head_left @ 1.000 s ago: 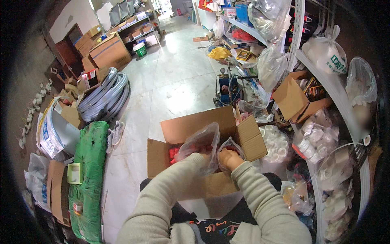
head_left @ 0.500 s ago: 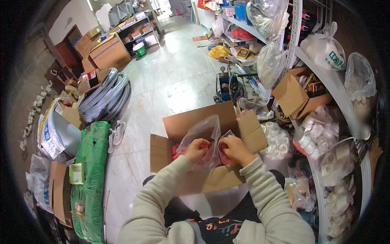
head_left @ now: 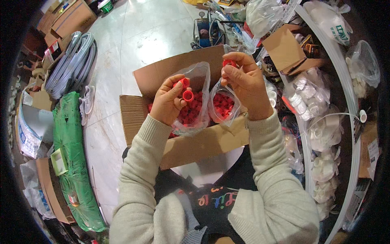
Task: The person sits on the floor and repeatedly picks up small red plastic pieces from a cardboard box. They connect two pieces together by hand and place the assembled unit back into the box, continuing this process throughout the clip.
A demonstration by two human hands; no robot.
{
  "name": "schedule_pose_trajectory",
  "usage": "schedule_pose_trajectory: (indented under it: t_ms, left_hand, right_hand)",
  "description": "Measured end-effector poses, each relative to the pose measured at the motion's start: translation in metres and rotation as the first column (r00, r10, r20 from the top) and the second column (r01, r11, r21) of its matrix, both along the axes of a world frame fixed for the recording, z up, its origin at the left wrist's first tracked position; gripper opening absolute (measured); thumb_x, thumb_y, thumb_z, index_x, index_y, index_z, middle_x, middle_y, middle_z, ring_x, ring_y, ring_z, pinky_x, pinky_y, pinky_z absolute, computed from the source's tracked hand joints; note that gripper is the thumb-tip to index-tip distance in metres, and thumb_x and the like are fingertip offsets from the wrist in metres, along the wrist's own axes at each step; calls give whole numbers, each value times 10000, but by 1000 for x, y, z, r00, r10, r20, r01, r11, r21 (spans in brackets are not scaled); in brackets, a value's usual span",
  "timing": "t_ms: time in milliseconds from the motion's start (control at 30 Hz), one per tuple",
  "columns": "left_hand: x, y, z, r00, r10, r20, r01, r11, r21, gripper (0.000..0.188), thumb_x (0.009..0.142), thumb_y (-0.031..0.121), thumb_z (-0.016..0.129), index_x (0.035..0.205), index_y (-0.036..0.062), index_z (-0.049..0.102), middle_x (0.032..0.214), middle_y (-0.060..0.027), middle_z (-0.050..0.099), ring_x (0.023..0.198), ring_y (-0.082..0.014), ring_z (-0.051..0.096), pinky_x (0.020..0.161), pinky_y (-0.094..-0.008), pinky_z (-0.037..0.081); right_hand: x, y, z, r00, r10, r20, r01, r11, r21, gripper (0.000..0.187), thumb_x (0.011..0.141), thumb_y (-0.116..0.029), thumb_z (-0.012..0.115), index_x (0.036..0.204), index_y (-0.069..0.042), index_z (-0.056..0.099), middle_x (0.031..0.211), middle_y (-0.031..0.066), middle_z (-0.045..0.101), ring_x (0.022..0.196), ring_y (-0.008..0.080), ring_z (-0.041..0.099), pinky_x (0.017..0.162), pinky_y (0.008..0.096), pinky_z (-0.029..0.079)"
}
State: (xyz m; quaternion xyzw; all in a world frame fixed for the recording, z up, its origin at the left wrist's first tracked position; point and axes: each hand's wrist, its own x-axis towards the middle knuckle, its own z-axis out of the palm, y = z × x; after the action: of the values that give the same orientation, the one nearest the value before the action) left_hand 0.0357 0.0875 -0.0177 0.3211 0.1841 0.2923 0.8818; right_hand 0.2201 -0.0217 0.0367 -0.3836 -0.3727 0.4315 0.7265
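My left hand (head_left: 165, 101) is closed on a pair of small red plastic caps (head_left: 188, 96), one with its round hollow end showing. Higher and to the right, my right hand (head_left: 250, 87) pinches another red cap (head_left: 228, 63) between thumb and fingers. Both hands are above an open cardboard box (head_left: 195, 151). Inside it stand two clear plastic bags: a larger left bag (head_left: 200, 73) and a smaller right bag (head_left: 214, 94), each holding many red caps. My left hand overlaps the larger bag; whether my right fingers touch the smaller bag's rim, I cannot tell.
Shelving with bagged white fittings (head_left: 306, 91) lines the right side. A blue machine (head_left: 205, 32) stands beyond the box. On the left lie a coil of grey hose (head_left: 73, 61), a long green-wrapped bundle (head_left: 73, 162) and white shoes (head_left: 86, 101).
Both hands have risen out of the bags, now with red caps in their fingers. The bags stand wider open, showing their contents. The view has tilted down.
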Motion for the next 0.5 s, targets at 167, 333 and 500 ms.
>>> schedule_pose_trajectory:
  t_ms: [167,333,500]
  left_hand:
    - [-4,6,-20,985,16,171,34,957,-287,222,885,128,476,1099,70,476,1009,-83,570,818,-155,597,535,-213,525]
    - [3,-6,-13,994,43,100,-1,921,-390,238,903,218,445,1111,107,473,1035,-79,560,814,-152,589,536,-214,516]
    - [3,0,-16,992,-124,-13,113,937,-330,252,911,302,415,1080,129,486,917,-22,549,763,-118,562,590,-261,526]
  right_hand:
    - [-7,13,-34,985,156,-77,-163,981,-107,226,799,-71,599,1005,-23,519,816,58,570,743,133,589,646,242,482]
    - [-37,16,-49,913,384,-137,-400,908,-122,284,785,-32,599,1048,8,500,956,95,579,795,169,594,753,298,482]
    - [-41,25,-56,865,448,-226,-483,866,-132,299,815,-80,588,1084,10,494,979,86,577,872,168,587,784,300,478]
